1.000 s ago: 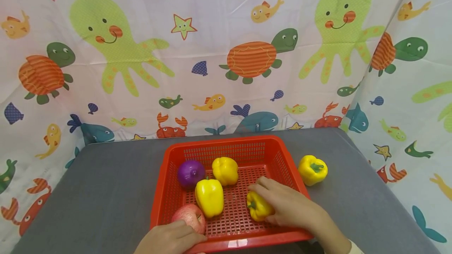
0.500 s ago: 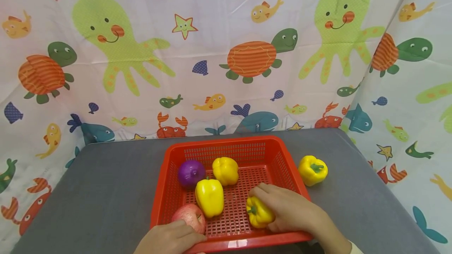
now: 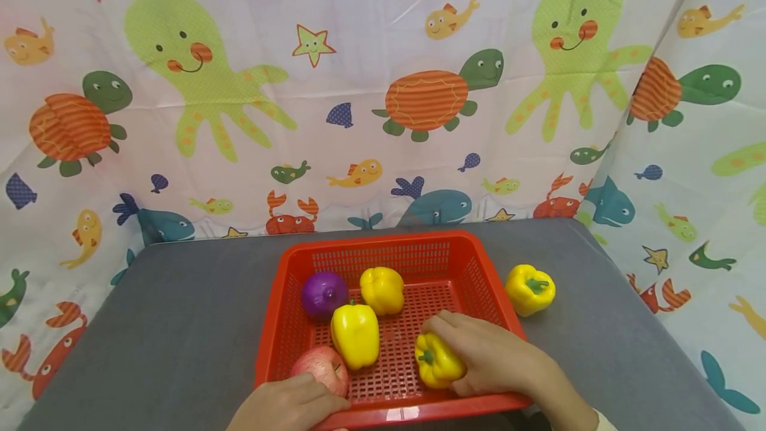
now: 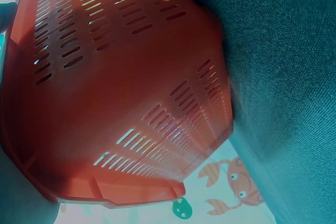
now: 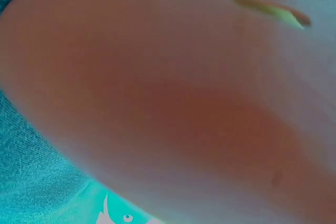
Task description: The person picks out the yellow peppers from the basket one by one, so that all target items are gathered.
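In the head view, a red plastic basket (image 3: 274, 324) stands on the grey table. My left hand (image 3: 290, 404) grips its near-left rim, fingers over the edge beside a red apple (image 3: 323, 368). My right hand (image 3: 487, 354) reaches over the near-right side and holds a yellow bell pepper (image 3: 438, 364) low inside the basket, its green stem facing left; the palm hides the pepper's right side. The left wrist view shows the basket's slotted outer wall (image 4: 115, 87). Close-up red wall (image 5: 157, 103) fills most of the right wrist view, with yellow showing through its slots.
Inside the basket lie a purple onion-shaped thing (image 3: 324, 294) and two more yellow bell peppers, one at the back (image 3: 382, 290) and one in the middle (image 3: 356, 336). Another yellow bell pepper (image 3: 530, 289) sits outside, right of the basket. A sea-animal-printed curtain (image 3: 359, 85) surrounds the table (image 3: 179, 324).
My right hand has shifted slightly toward the near side with the bell pepper, which has turned a little and shows more of itself. The left hand and basket stay put.
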